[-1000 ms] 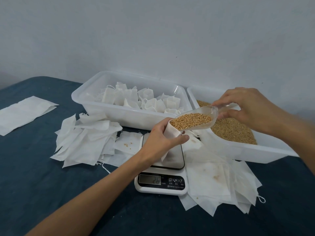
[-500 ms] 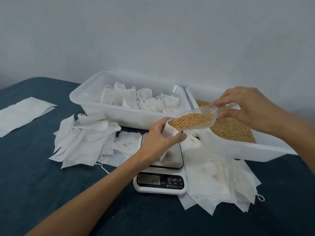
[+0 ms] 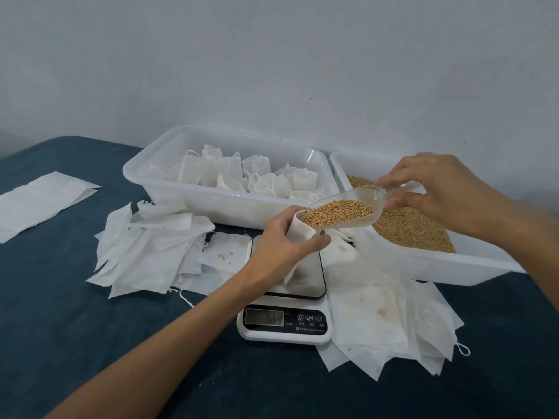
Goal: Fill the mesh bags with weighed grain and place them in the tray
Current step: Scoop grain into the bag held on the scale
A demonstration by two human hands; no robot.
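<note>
Task is well under way, approx. a dozen filled bags already stand in the left tray, w/ open room left at its near-left end. The current mesh bag sits on the scale platform, held upright w/ its mouth open by the left hand, fingers wrapped round it. The right hand pinches the handle of a clear scoop, loaded w/ grain, its lip touching the bag's rim and tipped slightly down; judging by that, the pour is just starting. The scale's readout is too blurred to read. Still left: finish the pour, check weight, move this bag to the tray, then repeat for the many empty bags in the left pile and the right pile.

Edges & room: the grain bin sits just beside the scale on the right, its near wall close under the scoop. The tray's front wall is just behind the left hand. The path from scale to tray is short but needs a lift over that wall. A few stray grains lie on a sheet beside the scale.
</note>
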